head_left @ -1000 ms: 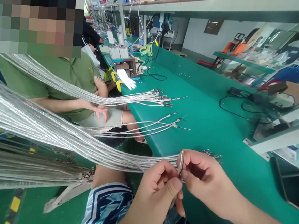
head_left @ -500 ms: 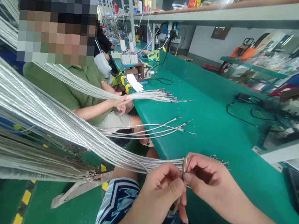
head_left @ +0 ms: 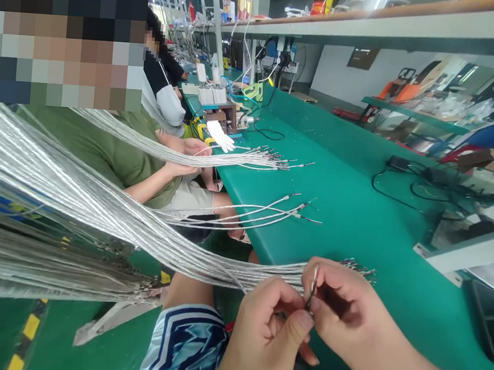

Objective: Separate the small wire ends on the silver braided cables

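My left hand (head_left: 277,322) is closed in a pinch on a thin cable end (head_left: 313,282), whose dark and light wires point upward. Touching the same wires from the right, my right hand (head_left: 344,304) has its thumb and forefinger pressed together. Behind both hands a thick bundle of silvery cables (head_left: 175,247) runs from the upper left onto the green table (head_left: 334,208); its stripped ends (head_left: 357,267) show just past my right hand. Several separate cables (head_left: 270,209) lie over the table edge farther off.
At the left a person in a green shirt (head_left: 126,159) handles another cable bundle (head_left: 232,160). A white glove (head_left: 220,136) and a small machine (head_left: 224,116) sit beyond. Black cords (head_left: 416,185) lie at right. A metal stand leg (head_left: 115,314) is on the floor.
My hands have shifted slightly right and down, the wires between them now leaning right. The person's hands have moved on their bundle, one now raised behind it. The view has moved slightly.
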Demonstrator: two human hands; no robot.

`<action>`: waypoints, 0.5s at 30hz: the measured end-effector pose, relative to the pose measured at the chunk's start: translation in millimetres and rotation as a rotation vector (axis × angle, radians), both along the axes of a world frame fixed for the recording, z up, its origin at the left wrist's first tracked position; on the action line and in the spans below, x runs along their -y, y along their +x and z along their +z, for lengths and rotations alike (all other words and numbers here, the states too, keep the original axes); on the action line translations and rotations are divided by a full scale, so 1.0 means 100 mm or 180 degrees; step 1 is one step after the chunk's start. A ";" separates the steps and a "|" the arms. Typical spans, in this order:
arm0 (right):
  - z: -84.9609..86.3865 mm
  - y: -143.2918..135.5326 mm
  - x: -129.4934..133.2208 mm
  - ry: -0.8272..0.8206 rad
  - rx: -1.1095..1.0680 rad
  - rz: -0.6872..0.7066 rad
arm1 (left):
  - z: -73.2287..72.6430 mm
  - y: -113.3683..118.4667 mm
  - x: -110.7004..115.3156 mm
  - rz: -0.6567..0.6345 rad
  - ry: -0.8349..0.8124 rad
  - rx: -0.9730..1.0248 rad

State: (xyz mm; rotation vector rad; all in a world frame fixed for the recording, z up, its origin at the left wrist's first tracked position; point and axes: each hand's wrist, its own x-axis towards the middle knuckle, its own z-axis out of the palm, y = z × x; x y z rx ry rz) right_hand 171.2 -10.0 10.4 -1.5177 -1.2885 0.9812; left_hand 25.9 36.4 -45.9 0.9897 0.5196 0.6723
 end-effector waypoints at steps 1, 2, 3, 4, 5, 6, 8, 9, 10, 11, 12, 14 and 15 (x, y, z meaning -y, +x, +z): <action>0.01 -0.01 0.00 -0.0064 -0.0269 0.0045 | 0.00 0.00 0.02 0.0061 0.0072 -0.0015; 0.02 -0.02 0.00 -0.0126 -0.0504 0.0099 | 0.00 0.00 0.03 0.0096 0.0110 -0.0025; 0.03 -0.02 -0.01 -0.0190 -0.0680 0.0157 | 0.01 0.00 0.04 0.0088 0.0110 -0.0030; 0.04 -0.02 -0.01 -0.0265 -0.0814 0.0230 | 0.03 0.00 0.04 0.0038 0.0091 -0.0035; 0.04 -0.02 -0.02 -0.0315 -0.0894 0.0275 | 0.06 0.00 0.03 -0.0023 0.0082 -0.0053; 0.04 -0.01 -0.03 -0.0313 -0.0866 0.0252 | 0.09 0.00 0.02 -0.0064 0.0140 -0.0110; 0.03 0.02 -0.05 -0.0154 -0.0451 0.0110 | 0.15 0.00 -0.03 0.0078 0.0552 -0.0332; 0.01 0.03 -0.05 -0.0025 -0.0125 0.0032 | 0.17 0.00 -0.06 0.0265 0.0882 -0.0450; 0.00 0.05 -0.06 0.0105 0.0227 -0.0031 | 0.19 0.00 -0.09 0.0440 0.1248 -0.0568; -0.02 0.06 -0.05 0.0210 0.0557 -0.0058 | 0.20 -0.01 -0.12 0.0542 0.1592 -0.0683; -0.04 0.07 -0.05 0.0279 0.0816 -0.0039 | 0.21 -0.02 -0.16 0.0563 0.1881 -0.0798; -0.07 0.07 -0.03 0.0412 0.1157 -0.0009 | 0.20 -0.05 -0.20 0.0491 0.2318 -0.1056; -0.07 0.06 -0.01 0.0481 0.1289 -0.0010 | 0.20 -0.06 -0.21 0.0482 0.2499 -0.1182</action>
